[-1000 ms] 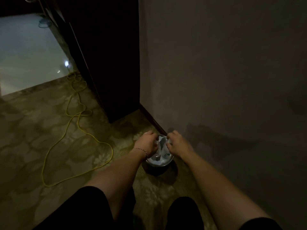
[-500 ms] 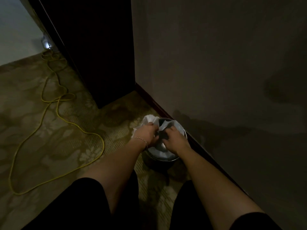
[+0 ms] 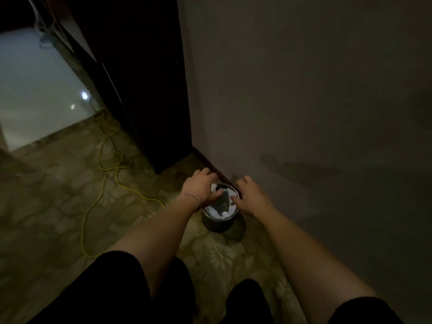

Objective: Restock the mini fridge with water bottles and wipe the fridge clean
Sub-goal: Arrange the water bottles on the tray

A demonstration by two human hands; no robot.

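left hand (image 3: pixel 201 186) fingers spread on bin (image 3: pixel 218 222) rim | right hand (image 3: pixel 251 197) same | no legible writing

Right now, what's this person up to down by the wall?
A person is bent over a small round bin on the carpet beside the wall. Both hands are at its rim: the left hand and the right hand seem to be fitting a white liner into it. A yellow cord trails across the floor to the left. No fridge or water bottles are in view.
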